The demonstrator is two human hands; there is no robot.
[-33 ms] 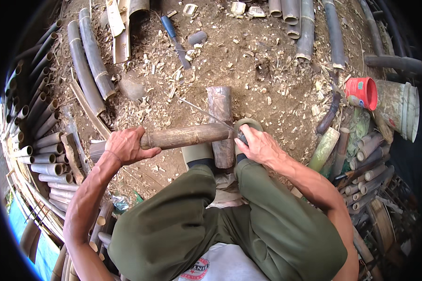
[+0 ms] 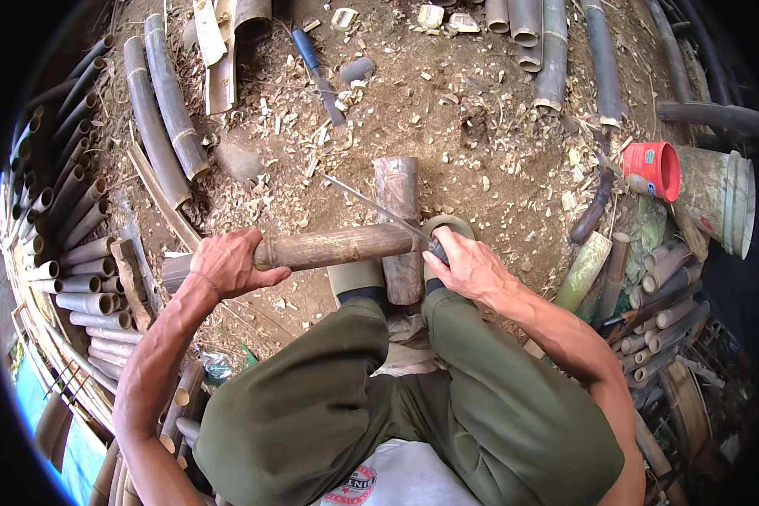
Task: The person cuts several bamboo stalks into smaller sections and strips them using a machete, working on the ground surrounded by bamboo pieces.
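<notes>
My left hand is wrapped over a brown bamboo section near its left end, beside a node ring. The section lies nearly level, its right end over a short upright-lying log between my feet. My right hand grips the dark handle of a long-bladed knife. Its narrow blade slants up and left from my fist and crosses the bamboo's right end, close above the log. Whether the edge has bitten into the bamboo cannot be made out.
A blue-handled blade lies on the chip-strewn ground ahead. Stacked bamboo tubes line the left side; more lie at right. A red tub stands beside a tipped whitish bucket. Long bamboo poles rest at far left.
The knife blade is turned slightly, showing more of its flat side. Both hands and the bamboo section stay almost in place.
</notes>
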